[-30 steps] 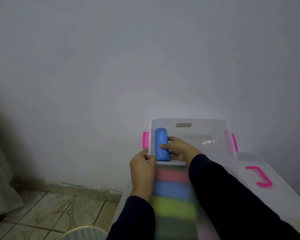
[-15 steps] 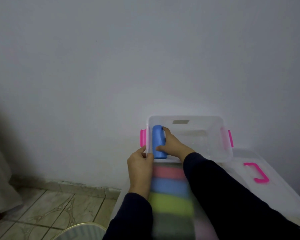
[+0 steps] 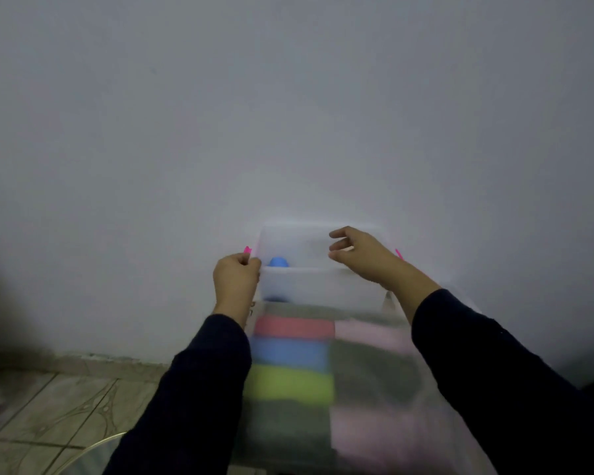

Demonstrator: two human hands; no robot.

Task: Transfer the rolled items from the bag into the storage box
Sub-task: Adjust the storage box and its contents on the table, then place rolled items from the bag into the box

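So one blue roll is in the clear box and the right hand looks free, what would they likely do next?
Probably bring the right hand back to the bag for another roll. It hovers open above the storage box, holding nothing, while the blue roll sits at the box's left end and the left hand holds the near left corner.
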